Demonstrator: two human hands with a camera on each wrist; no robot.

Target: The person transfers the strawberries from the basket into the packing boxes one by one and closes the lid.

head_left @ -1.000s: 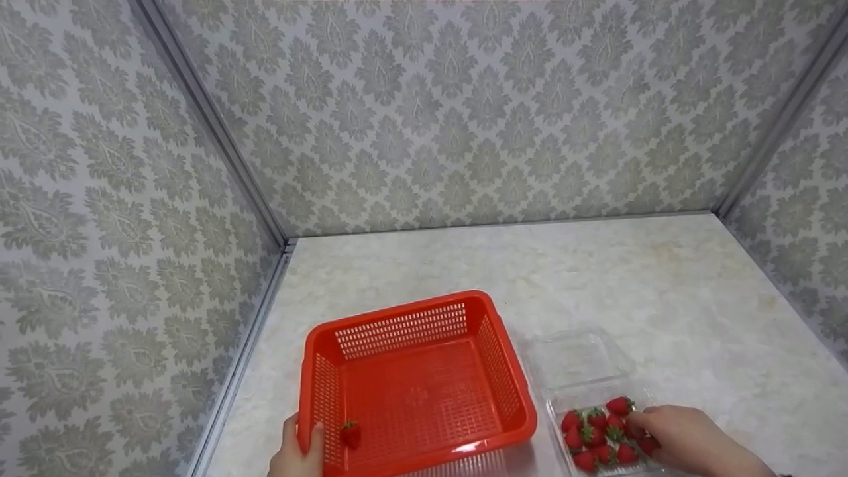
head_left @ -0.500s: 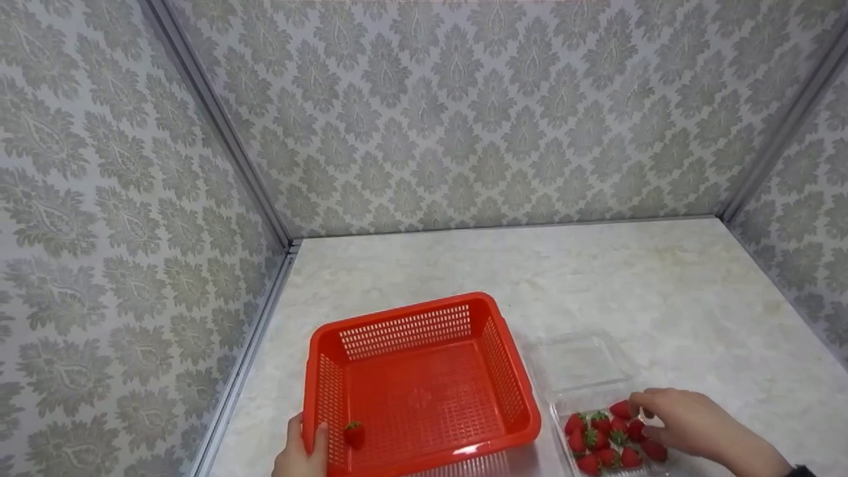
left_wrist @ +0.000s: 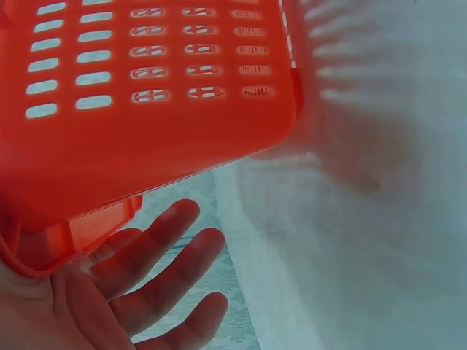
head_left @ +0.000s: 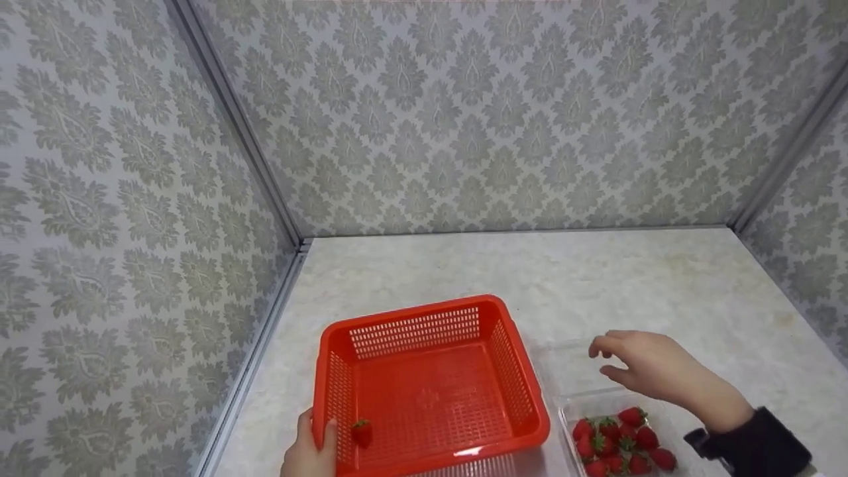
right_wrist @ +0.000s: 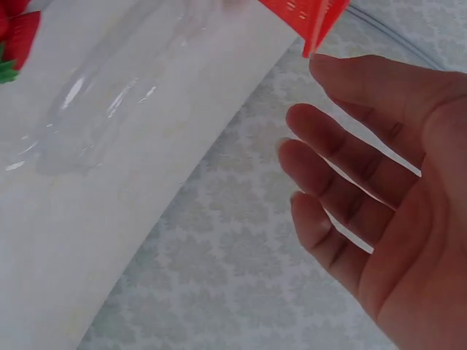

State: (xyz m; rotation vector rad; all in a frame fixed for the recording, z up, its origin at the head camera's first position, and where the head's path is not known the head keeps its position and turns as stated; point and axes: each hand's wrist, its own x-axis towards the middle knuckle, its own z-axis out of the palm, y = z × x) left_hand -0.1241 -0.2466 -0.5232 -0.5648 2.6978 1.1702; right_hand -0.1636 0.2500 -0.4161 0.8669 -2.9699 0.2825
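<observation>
A red plastic basket (head_left: 424, 397) with slotted sides stands tilted toward the lower left of the head view. My left hand (head_left: 309, 450) grips its left rim, thumb on the inner side; the left wrist view shows the fingers (left_wrist: 168, 281) outside, below the slotted wall. One strawberry (head_left: 362, 432) lies in the basket's near left corner. Several more strawberries (head_left: 606, 444) with green leaves fill a clear plastic box (head_left: 563, 424) on the right. Above the box's clear lid (head_left: 563, 364), my right hand (head_left: 652, 364) hovers with loosely bent fingers and nothing between them.
A pale marbled table (head_left: 596, 278) carries everything, with patterned walls (head_left: 464, 119) at its back and sides. A metal strip (head_left: 265, 318) runs along the left edge. The box stands close beside the basket's right side.
My right hand has drawn back from the strawberries and risen up and away over the lid. The left hand keeps its hold on the basket; the whole view has shifted slightly.
</observation>
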